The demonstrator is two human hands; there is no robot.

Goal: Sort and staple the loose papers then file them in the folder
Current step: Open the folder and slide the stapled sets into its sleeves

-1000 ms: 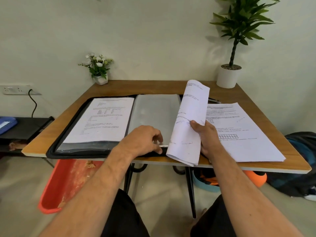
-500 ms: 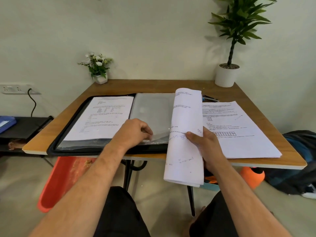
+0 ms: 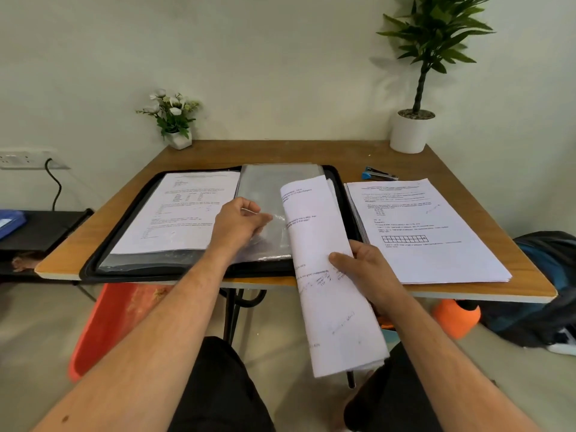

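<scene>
My left hand (image 3: 238, 222) pinches the clear sleeve (image 3: 271, 207) of the open folder (image 3: 93, 263) on the counter (image 3: 452, 160). My right hand (image 3: 364, 266) grips the curled paper bundle (image 3: 324, 269), which overhangs the counter's near edge beside the loose stack (image 3: 436, 244).

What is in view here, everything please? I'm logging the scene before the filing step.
folder: 1, black, open flat on the table's left half
filed sheet: 1, white, in the folder's left sleeve
clear sleeve: 1, transparent, right page of the folder
curled papers: 1 bundle, white, over the table's front edge
paper stack: 1, white, table's right side
stapler: 1, blue, behind the stack
flower pot: 1, white, back left corner
tall plant: 1, green in white pot, back right corner
table: 1, wooden
tub: 1, red, on the floor
left hand: pinches the clear sleeve
right hand: grips the curled papers
</scene>
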